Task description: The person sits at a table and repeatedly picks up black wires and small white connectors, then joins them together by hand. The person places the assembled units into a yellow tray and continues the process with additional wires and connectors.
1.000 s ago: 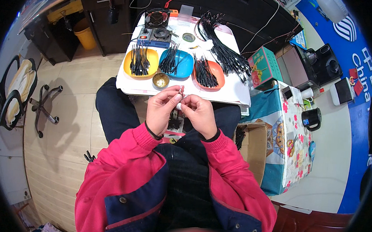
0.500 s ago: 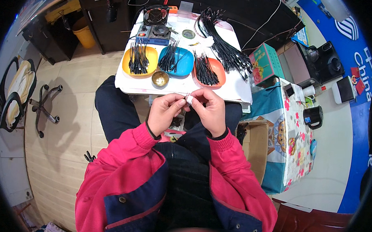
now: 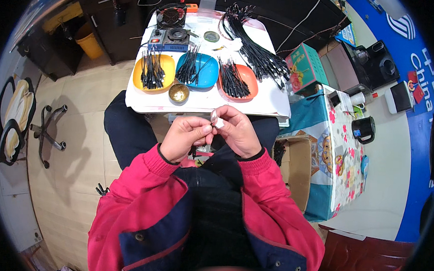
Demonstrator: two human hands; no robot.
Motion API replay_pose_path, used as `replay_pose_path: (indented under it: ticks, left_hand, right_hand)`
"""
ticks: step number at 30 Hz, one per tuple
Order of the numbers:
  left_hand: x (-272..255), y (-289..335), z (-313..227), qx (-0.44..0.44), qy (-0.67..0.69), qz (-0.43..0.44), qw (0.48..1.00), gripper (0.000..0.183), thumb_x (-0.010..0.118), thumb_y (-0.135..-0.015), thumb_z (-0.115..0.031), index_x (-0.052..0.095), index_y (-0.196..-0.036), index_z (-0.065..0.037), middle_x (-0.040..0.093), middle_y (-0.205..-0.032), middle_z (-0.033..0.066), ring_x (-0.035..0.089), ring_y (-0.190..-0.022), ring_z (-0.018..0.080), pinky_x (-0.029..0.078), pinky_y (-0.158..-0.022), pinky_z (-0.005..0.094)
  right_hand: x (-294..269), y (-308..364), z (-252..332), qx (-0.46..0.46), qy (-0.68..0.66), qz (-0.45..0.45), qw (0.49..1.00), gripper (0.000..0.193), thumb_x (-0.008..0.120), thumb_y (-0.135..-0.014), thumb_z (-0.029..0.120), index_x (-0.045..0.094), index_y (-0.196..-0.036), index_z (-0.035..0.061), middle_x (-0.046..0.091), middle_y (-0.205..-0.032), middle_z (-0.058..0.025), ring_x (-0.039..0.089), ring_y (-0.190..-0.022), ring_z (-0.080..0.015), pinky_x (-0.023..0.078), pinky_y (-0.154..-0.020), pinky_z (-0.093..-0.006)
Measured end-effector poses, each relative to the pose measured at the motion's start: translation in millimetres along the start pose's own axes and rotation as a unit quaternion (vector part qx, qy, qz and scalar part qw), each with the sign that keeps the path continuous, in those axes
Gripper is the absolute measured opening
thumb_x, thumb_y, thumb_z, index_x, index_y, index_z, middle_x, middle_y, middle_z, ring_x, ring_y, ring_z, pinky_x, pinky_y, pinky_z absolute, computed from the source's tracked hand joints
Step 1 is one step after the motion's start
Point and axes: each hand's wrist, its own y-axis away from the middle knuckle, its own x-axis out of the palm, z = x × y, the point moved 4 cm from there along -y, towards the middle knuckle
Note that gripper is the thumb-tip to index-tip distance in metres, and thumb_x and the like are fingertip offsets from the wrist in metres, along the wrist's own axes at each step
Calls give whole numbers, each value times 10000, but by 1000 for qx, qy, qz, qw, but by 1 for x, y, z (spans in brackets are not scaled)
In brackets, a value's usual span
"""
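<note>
My left hand (image 3: 184,136) and my right hand (image 3: 239,135) meet over my lap, just off the table's near edge, both closed in a pinch. A small white piece (image 3: 219,123) shows at my right thumb and fingertips; whether it is wrapped on the thumb or held is unclear. Something small and dark sits between the fingertips of both hands, too small to name. In front of the hands stand a yellow bowl (image 3: 169,85), a blue bowl (image 3: 209,78) and an orange bowl (image 3: 251,79), each with short black cables. Beside the yellow one is a small brass-coloured bowl (image 3: 179,93).
On the white table (image 3: 141,102) are a blue device with a knob (image 3: 169,40), a black fan (image 3: 171,16), a round tin (image 3: 211,36) and a large bundle of black cables (image 3: 257,47). An open cardboard box (image 3: 300,173) stands right of my legs, beside a cloth-covered table (image 3: 323,208).
Both hands have shifted slightly left and down and stay together. The white piece at the right thumb has turned. The view has moved a little, so the table appears further left.
</note>
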Motion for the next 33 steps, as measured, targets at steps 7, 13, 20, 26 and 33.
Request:
replay_pose_path:
  ticks: [7, 13, 20, 26, 33]
  left_hand:
    - [-3, -8, 6, 8, -159, -6, 987, 167, 599, -958, -88, 687, -1004, 47, 671, -796, 47, 608, -734, 76, 507, -677, 214]
    - [-22, -26, 20, 0, -120, -58, 991, 140, 609, -946, -66, 680, -970, 53, 626, -749, 16, 548, -684, 56, 458, -653, 202]
    - [-27, -36, 30, 5, -98, -86, 991, 150, 585, -954, -70, 683, -953, 43, 608, -710, 11, 485, -620, 43, 382, -577, 189]
    - [-35, -36, 28, -11, -47, -60, 997, 150, 553, -970, -69, 655, -976, 41, 636, -751, 54, 461, -593, 58, 351, -538, 191]
    - [-12, -48, 8, -15, 88, -20, 996, 183, 461, -1019, -108, 584, -1026, 27, 570, -1293, 188, 615, -1134, 251, 529, -894, 318]
  right_hand:
    - [-16, -3, -26, 143, -202, 51, 968, 211, 597, -943, 131, 551, -1127, 37, 585, -1055, -43, 590, -881, -131, 508, -778, -291]
    - [-144, -89, 67, -63, 361, -129, 921, 117, 659, -904, 129, 664, -967, 31, 647, -812, 20, 586, -691, -70, 473, -621, -232]
    - [-236, -208, 99, 50, 813, -179, 551, 147, 699, -754, 187, 720, -825, 61, 702, -862, -162, 681, -854, -337, 544, -781, -426]
    - [-217, -208, 120, 104, 831, -170, 519, 273, 704, -727, 246, 725, -879, 19, 704, -879, -200, 676, -845, -384, 540, -782, -451]
    - [-111, -96, 152, -64, 604, -171, 776, 115, 661, -793, 100, 635, -795, -12, 627, -649, -31, 578, -603, -84, 462, -554, -260]
